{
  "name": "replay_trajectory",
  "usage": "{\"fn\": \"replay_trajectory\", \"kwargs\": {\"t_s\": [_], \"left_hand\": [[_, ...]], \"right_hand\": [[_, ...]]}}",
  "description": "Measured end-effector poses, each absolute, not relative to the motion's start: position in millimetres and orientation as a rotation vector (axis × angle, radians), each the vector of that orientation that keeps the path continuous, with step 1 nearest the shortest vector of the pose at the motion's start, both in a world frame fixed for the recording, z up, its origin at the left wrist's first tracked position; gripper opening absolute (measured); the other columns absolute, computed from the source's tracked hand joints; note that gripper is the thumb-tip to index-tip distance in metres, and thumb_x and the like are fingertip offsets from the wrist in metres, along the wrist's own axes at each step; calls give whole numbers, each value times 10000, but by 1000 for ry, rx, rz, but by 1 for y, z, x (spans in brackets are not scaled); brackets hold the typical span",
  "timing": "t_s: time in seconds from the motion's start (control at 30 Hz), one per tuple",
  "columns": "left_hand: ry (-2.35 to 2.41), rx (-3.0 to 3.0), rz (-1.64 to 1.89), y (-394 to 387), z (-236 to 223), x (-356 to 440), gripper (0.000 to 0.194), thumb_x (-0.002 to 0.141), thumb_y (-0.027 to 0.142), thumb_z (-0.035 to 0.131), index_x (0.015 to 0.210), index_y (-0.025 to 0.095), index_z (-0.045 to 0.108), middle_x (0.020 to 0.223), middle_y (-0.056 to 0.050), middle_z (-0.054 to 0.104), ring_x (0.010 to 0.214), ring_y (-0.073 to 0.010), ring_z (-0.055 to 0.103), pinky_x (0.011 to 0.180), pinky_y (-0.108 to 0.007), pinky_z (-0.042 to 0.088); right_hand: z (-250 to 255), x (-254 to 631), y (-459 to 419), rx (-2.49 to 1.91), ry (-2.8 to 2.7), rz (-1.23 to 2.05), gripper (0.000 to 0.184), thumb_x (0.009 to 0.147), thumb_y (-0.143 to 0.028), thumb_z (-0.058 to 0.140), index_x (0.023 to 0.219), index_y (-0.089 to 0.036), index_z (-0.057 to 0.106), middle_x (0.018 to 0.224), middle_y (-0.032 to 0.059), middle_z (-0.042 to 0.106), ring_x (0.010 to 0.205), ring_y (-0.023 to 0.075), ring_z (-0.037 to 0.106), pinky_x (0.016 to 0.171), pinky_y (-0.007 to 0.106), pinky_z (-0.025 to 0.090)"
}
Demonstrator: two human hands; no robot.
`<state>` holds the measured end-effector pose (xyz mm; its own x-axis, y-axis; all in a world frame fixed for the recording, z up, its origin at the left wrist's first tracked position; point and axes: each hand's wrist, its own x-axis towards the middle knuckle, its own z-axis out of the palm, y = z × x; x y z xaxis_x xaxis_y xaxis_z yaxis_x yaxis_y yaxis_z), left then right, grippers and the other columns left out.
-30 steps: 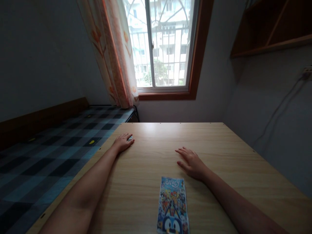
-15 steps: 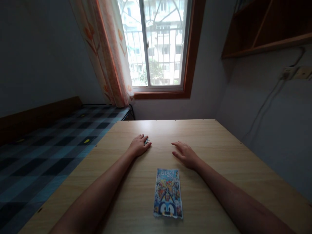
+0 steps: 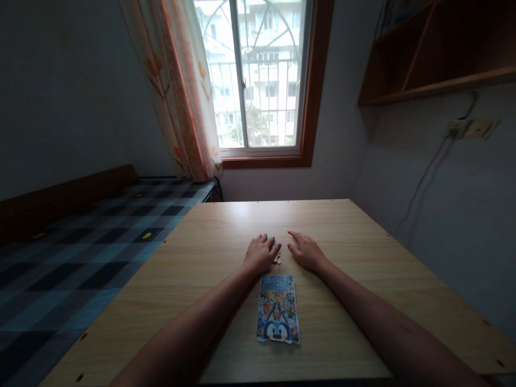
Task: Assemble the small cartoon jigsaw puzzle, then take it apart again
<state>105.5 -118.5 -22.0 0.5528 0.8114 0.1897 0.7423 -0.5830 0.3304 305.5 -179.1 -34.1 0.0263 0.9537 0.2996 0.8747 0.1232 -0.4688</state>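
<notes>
My left hand (image 3: 261, 253) lies palm down with its fingers spread over a small pile of jigsaw pieces (image 3: 278, 260). Some pieces show blue and pale tan past the thumb and fingertips; the rest are hidden under the palm. Across a narrow gap to the right, my right hand (image 3: 307, 251) rests on the table with its fingers apart and nothing in it. Closer to me lies a flat, colourful picture packet (image 3: 278, 309) with "Bluey" lettering and a blue cartoon dog, just below the left hand.
The light wooden table (image 3: 346, 322) stretches between both forearms. A bed with a dark checked cover (image 3: 100, 242) stands to the left. Behind are a curtain (image 3: 181, 91) and a window (image 3: 270, 75). A wooden wall shelf (image 3: 423, 88) hangs at the right, above a socket (image 3: 457, 129) with a cable.
My left hand has slid right and toward me with the jigsaw pieces, closing much of the gap to the right hand. The right hand has stayed almost in place. The view has shifted slightly.
</notes>
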Motion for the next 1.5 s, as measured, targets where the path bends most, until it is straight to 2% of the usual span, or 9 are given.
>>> {"fn": "replay_trajectory", "kwargs": {"t_s": [0.07, 0.23, 0.33, 0.47, 0.63, 0.77, 1.0, 1.23, 1.5], "left_hand": [[1264, 2417, 600, -118, -25, 104, 533, 1009, 523, 361, 1370, 205, 591, 1500, -156, 515, 1442, -294, 407, 1193, -522, 275], [1035, 2051, 931, -101, -29, 80, 598, 1028, 503, 212, 1377, 180, 574, 1480, -121, 544, 1393, -224, 478, 1131, -424, 414], [956, 2161, 867, -86, -23, 59, 610, 1004, 535, 266, 1373, 170, 586, 1452, -113, 572, 1374, -237, 497, 1165, -437, 377], [1061, 2465, 647, -77, -14, 46, 629, 994, 521, 314, 1419, 126, 556, 1522, -147, 493, 1429, -275, 428, 1203, -449, 313], [1184, 2740, 281, -92, -13, 55, 677, 1009, 547, 313, 1507, 108, 450, 1591, -169, 381, 1499, -306, 304, 1232, -480, 215], [1329, 2743, 144, -105, -13, 58, 738, 1017, 590, 228, 1546, 97, 380, 1629, -171, 293, 1525, -320, 230, 1235, -513, 174], [1370, 2748, 70, -110, -11, 58, 754, 1011, 606, 224, 1567, 112, 342, 1647, -161, 239, 1537, -322, 186, 1235, -537, 146], [1335, 2748, 50, -120, -7, 68, 738, 1012, 605, 242, 1579, 139, 323, 1650, -155, 224, 1538, -324, 180, 1227, -582, 128], [1264, 2751, 99, -121, -8, 67, 708, 1015, 599, 260, 1571, 170, 350, 1641, -144, 261, 1532, -326, 203, 1225, -600, 127]], "right_hand": [[-33, 304, -180, -1756, -1891, 194, 514, 955, -352, 490, 1447, -202, 521, 1464, 132, 556, 1377, 291, 484, 1171, 493, 320], [-32, 303, -178, -1765, -1974, 268, 482, 976, -374, 459, 1442, -271, 533, 1526, 96, 500, 1447, 296, 396, 1190, 588, 227], [-30, 304, -172, -1756, -2030, 310, 488, 988, -401, 445, 1455, -282, 523, 1548, 86, 474, 1466, 283, 369, 1203, 577, 196], [-27, 304, -160, -1747, -2102, 318, 494, 1008, -422, 408, 1477, -297, 503, 1567, 82, 448, 1481, 281, 345, 1206, 577, 186], [-23, 302, -149, -1680, -2188, 292, 471, 1014, -368, 404, 1469, -327, 516, 1557, 92, 459, 1467, 302, 370, 1183, 616, 216], [-23, 301, -149, -1554, -2260, 243, 461, 1013, -331, 422, 1463, -349, 522, 1515, 92, 512, 1432, 305, 422, 1166, 613, 262], [-29, 302, -149, -1507, -2305, 173, 440, 1040, -432, 392, 1445, -357, 546, 1534, 99, 488, 1440, 348, 406, 1155, 617, 295], [-37, 307, -141, -1437, -2138, 93, 430, 1040, -381, 373, 1266, -219, 702, 1361, 137, 640, 1321, 294, 545, 1148, 518, 382], [-40, 307, -138, -1414, -1987, 84, 371, 1011, -344, 441, 1220, -217, 719, 1320, 122, 667, 1287, 274, 570, 1126, 496, 419]]}}
